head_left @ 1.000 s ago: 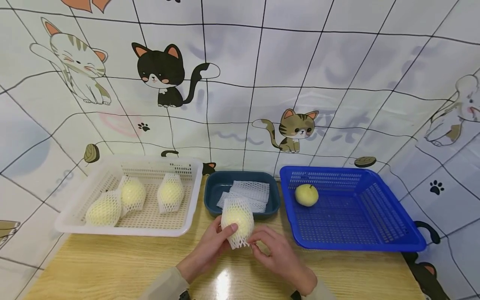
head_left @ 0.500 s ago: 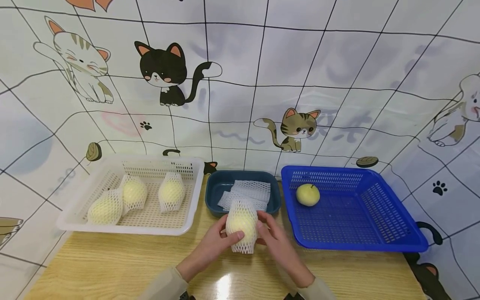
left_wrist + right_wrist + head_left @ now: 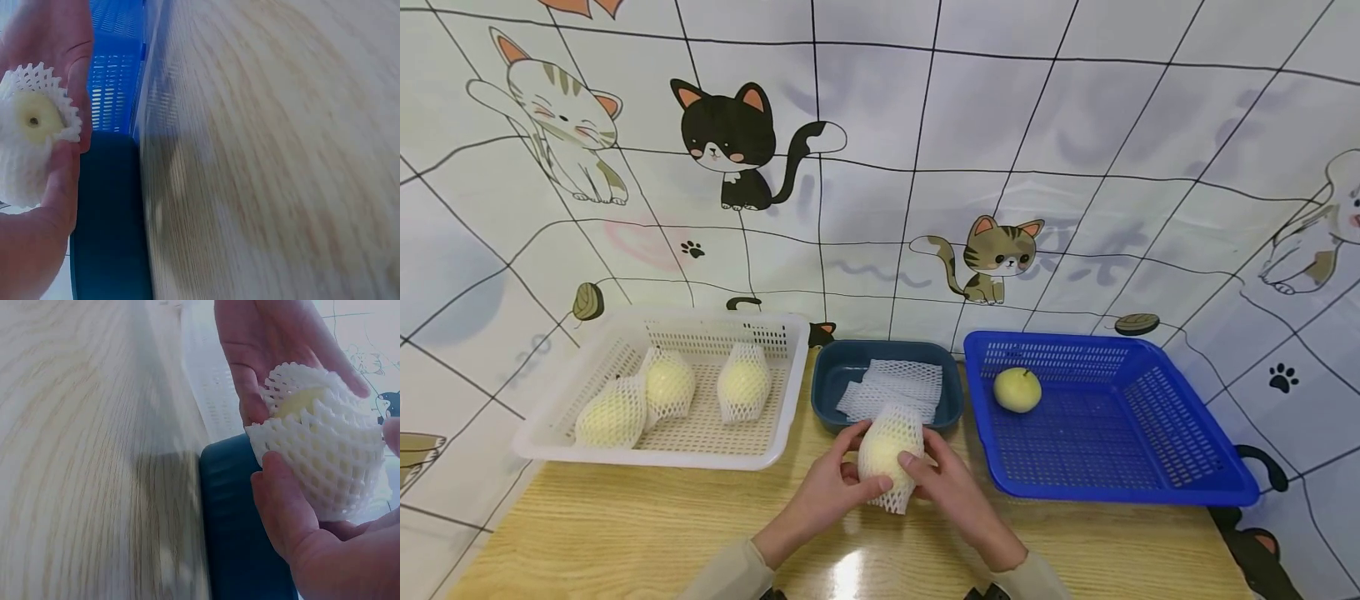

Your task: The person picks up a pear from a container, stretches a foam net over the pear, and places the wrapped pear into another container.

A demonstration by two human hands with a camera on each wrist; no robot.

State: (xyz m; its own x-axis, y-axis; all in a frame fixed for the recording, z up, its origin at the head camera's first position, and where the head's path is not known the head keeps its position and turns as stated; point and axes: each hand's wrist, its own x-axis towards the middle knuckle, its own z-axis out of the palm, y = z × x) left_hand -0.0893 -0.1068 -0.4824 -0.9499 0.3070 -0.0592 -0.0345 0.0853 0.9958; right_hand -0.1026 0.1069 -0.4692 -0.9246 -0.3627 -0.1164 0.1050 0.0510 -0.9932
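Note:
Between both hands, above the table's front, is a pale yellow pear in a white foam net sleeve. My left hand holds its left side, thumb across the lower front. My right hand grips the right side, thumb on the netting. In the left wrist view, the pear's end with a small dark dimple shows through the sleeve's open end. The right wrist view shows the netting stretched round the fruit. Loose foam sleeves lie in a dark teal bin behind the hands.
To the left stands a white basket with three netted pears. A blue basket on the right holds one bare pear. The wooden table extends in front; a cat-print sheet hangs behind.
My right hand has gone from pinching the sleeve's lower edge to holding the pear's right side, thumb now in front. The pear has shifted slightly right and tilted.

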